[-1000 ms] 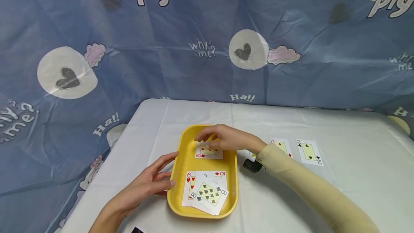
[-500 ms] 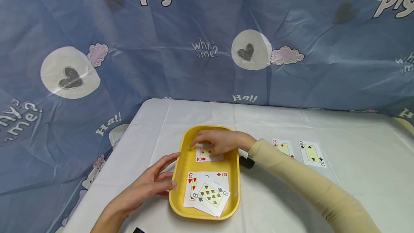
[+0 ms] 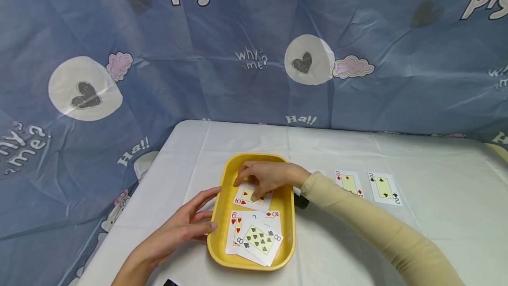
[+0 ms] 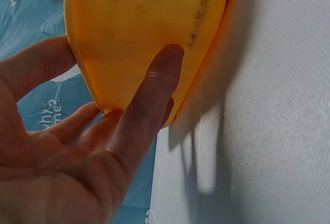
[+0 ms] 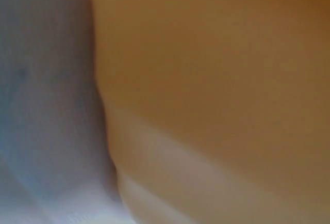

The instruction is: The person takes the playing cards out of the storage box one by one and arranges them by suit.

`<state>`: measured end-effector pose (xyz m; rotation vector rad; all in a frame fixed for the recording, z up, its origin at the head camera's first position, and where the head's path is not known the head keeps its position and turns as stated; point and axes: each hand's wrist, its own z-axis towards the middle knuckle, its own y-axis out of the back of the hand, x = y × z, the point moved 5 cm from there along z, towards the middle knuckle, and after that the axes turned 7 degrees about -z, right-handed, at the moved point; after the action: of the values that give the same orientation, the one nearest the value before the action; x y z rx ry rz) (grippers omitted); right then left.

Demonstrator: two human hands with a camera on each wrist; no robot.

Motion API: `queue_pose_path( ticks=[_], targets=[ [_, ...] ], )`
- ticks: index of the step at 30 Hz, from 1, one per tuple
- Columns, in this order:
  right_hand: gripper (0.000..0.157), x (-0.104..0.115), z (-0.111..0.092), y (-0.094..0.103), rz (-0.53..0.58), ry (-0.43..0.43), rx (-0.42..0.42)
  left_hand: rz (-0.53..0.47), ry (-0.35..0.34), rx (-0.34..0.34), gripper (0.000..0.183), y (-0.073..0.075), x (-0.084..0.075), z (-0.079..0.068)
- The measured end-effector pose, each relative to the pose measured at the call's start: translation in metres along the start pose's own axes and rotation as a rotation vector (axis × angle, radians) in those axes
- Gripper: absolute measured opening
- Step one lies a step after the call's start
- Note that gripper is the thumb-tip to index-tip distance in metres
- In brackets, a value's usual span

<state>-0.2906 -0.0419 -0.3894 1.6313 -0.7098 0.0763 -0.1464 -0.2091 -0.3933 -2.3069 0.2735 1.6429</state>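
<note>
A yellow tray (image 3: 211, 242) stands on the white table. My left hand (image 3: 184, 222) rests against its left side, fingers spread; in the left wrist view the thumb (image 4: 162, 74) lies along the outer wall. Inside the tray, my right hand (image 3: 270, 174) reaches down over a playing card of hearts (image 3: 243, 197). Its thumb lies on the card's face and its fingers are bent near the far left edge, apart from the thumb. Nearer me lie a six of hearts (image 3: 231, 237), a red diamond card (image 3: 274, 217) and an eight of spades (image 3: 259, 242), overlapping. The right wrist view is blurred yellow.
To the tray's right, a two of diamonds (image 3: 349, 182) and a two of clubs (image 3: 385, 188) lie face up on the table. My right sleeve (image 3: 369, 220) passes over the table there. A blue printed cloth (image 3: 222, 87) hangs behind the table.
My right hand has lowered onto the heart card, which has turned slightly and slid toward the overlapping cards. The left hand keeps its place on the tray.
</note>
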Motion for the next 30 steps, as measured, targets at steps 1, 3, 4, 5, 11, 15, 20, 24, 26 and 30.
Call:
queue_pose_path(
  ticks=[1,3,4,5,11,15,20,24,26,30],
  targets=[
    [0.048,0.000,0.000,0.000,0.002,-0.009,-0.007,0.001,-0.003,0.002,0.071,0.000,0.000,0.000],
    [0.045,-0.001,0.001,0.001,-0.005,-0.015,-0.021,0.001,-0.008,0.004,0.071,0.000,-0.001,0.000],
    [0.044,-0.001,0.001,0.001,-0.006,-0.019,-0.027,0.001,-0.009,0.004,0.071,0.000,-0.001,0.000],
    [0.043,0.000,0.002,0.001,-0.008,-0.023,-0.031,0.003,-0.008,0.002,0.071,0.000,-0.001,0.000],
    [0.041,0.002,0.002,0.000,0.010,-0.054,-0.036,0.001,-0.008,0.002,0.071,0.000,0.000,0.000],
    [0.041,0.004,0.001,-0.001,0.005,-0.038,-0.048,0.003,-0.018,0.017,0.071,0.000,0.000,0.000],
    [0.036,0.003,-0.001,0.000,0.058,-0.023,-0.096,0.003,-0.029,0.027,0.071,0.000,0.000,-0.001],
    [0.027,0.001,-0.005,0.004,0.099,-0.003,-0.160,0.006,-0.023,0.019,0.072,0.000,0.001,-0.001],
    [0.024,0.001,-0.007,0.008,0.107,0.020,-0.209,0.006,-0.020,0.014,0.072,0.000,0.001,-0.001],
    [0.024,0.000,-0.011,0.016,0.170,0.047,-0.311,0.005,-0.018,0.008,0.071,0.000,0.001,-0.001]
  ],
)
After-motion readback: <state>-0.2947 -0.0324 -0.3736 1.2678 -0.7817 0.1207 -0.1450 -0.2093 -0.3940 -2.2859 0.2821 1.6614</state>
